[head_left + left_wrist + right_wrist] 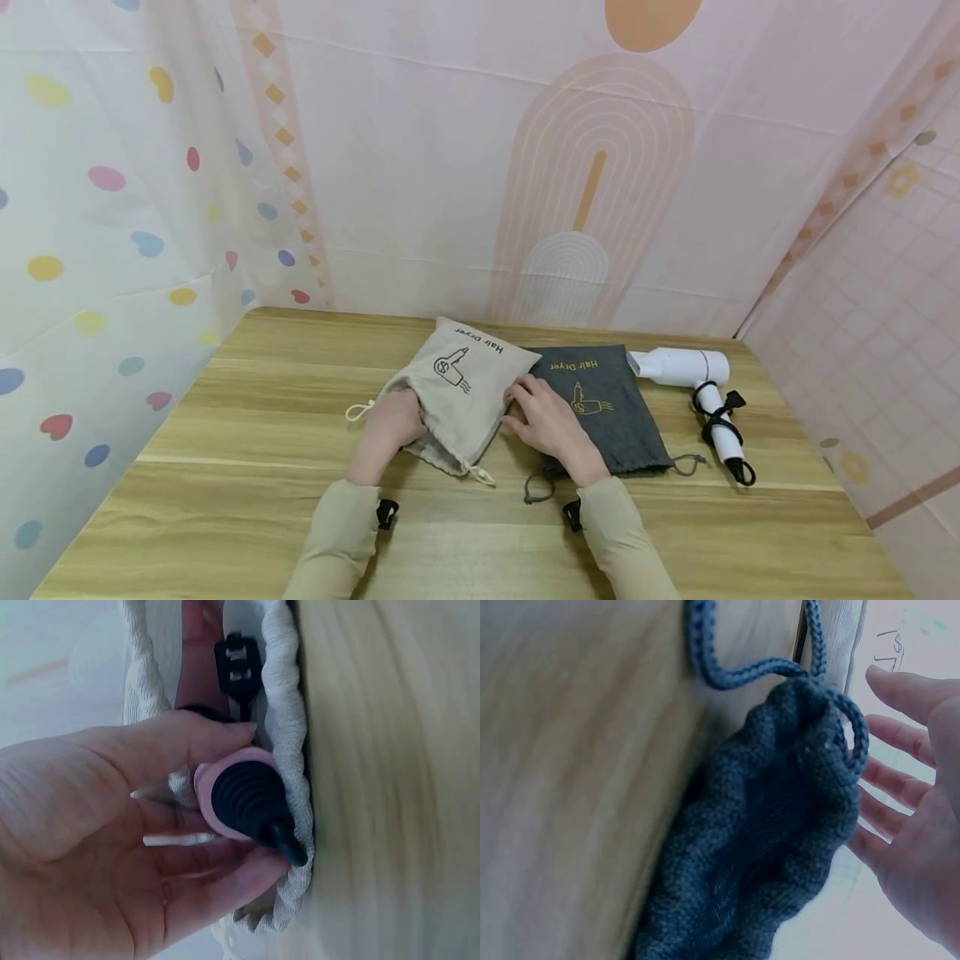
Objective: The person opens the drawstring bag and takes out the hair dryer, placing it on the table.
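Observation:
A beige drawstring bag [468,392] printed "Hair Dryer" lies on the table with its mouth toward me. My left hand [395,421] reaches into that mouth. In the left wrist view, its thumb and fingers grip the handle end of a pink hair dryer [217,817], with a black ribbed cord sleeve [251,799] and a black plug [238,666] beside it; the dryer's body is hidden in the bag. At the bag's right edge is my right hand [551,421], fingers loosely spread and holding nothing. Partly under that hand lies a dark grey drawstring bag [630,425].
Right of the grey bag, a white hair dryer [682,367] lies with its black cord [716,412] wrapped round the handle. The wooden table [247,450] ends at patterned curtains [405,167] behind and at both sides. Loose drawstring loops [480,475] stick out from the bags.

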`<state>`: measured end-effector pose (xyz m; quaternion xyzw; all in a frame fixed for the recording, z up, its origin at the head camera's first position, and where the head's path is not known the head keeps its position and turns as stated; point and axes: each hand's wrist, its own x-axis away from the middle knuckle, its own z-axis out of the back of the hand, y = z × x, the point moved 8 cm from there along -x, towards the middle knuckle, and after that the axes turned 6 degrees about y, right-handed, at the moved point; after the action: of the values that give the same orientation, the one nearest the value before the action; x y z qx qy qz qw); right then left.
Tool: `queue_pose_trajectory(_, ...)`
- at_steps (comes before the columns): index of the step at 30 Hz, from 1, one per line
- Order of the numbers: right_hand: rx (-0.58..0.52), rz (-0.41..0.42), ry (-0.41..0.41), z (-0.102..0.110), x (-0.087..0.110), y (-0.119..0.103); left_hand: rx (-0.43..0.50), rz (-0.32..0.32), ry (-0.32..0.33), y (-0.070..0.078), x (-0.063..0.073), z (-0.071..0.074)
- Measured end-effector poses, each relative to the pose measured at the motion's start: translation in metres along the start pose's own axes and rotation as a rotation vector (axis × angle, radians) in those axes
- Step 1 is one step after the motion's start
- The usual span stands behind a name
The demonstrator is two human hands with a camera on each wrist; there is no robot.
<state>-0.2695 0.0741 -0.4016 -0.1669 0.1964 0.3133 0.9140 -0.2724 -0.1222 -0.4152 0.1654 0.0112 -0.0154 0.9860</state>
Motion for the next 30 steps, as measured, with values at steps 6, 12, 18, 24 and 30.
queue_pose_trajectory(6,0.018,-0.028,0.022,0.002,0.0,0.002,-0.016,-0.044,-0.051,-0.006,0.003,0.003)
queue_pose_trajectory(12,0.068,-0.134,0.023,0.006,0.001,0.012,-0.033,-0.076,-0.07,-0.011,0.005,0.006)
queue_pose_trajectory(18,0.066,-0.2,-0.034,0.003,0.003,0.021,-0.003,-0.108,-0.06,-0.015,0.005,0.006)
queue_pose_trajectory(24,0.103,-0.221,-0.005,0.004,0.003,0.028,-0.001,-0.14,-0.014,-0.014,0.007,0.009)
queue_pose_trajectory(30,0.087,-0.206,0.046,0.009,0.001,0.028,0.0,-0.15,0.067,-0.011,0.006,0.009)
